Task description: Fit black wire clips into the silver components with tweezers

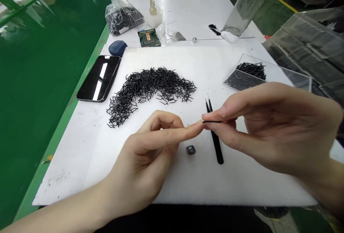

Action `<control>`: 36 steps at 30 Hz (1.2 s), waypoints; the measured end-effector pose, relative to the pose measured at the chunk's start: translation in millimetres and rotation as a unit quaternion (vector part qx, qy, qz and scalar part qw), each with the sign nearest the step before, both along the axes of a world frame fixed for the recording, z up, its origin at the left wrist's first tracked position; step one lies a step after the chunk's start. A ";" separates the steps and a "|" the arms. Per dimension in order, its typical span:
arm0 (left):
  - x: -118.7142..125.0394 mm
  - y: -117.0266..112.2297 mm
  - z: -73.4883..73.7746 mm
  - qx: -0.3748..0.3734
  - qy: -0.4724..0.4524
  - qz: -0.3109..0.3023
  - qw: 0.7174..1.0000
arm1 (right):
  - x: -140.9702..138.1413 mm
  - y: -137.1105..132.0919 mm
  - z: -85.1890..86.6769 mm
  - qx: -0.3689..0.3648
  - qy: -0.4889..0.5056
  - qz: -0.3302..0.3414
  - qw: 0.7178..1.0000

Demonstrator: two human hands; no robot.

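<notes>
My right hand (266, 125) pinches a small stack of thin black wire clips (212, 121) between thumb and forefinger. My left hand (150, 154) has its forefinger stretched out, its tip touching the left end of that stack, while the other fingers curl inward. Black tweezers (214, 132) lie on the white mat (88, 147) just below the hands. A small dark metal block (191, 150) sits beside the tweezers. A curved heap of loose black clips (150, 89) is spread across the mat beyond my left hand.
A black phone (99, 78) lies at the mat's left edge, with a blue case (117, 47) behind it. A clear tray of sorted clips (248, 76) sits at right. A bag of clips (122, 18), a small bottle (153, 8) and a clear tube (247, 3) stand further back.
</notes>
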State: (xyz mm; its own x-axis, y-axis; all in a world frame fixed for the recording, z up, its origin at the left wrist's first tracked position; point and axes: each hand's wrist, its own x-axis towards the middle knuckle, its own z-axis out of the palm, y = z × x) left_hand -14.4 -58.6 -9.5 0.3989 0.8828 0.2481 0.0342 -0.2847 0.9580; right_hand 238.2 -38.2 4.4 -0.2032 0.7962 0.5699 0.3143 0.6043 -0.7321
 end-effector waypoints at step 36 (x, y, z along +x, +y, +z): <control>-7.4 -7.5 -31.3 0.164 0.252 0.039 0.953 | 89.4 81.6 27.7 0.024 -0.123 -0.242 0.962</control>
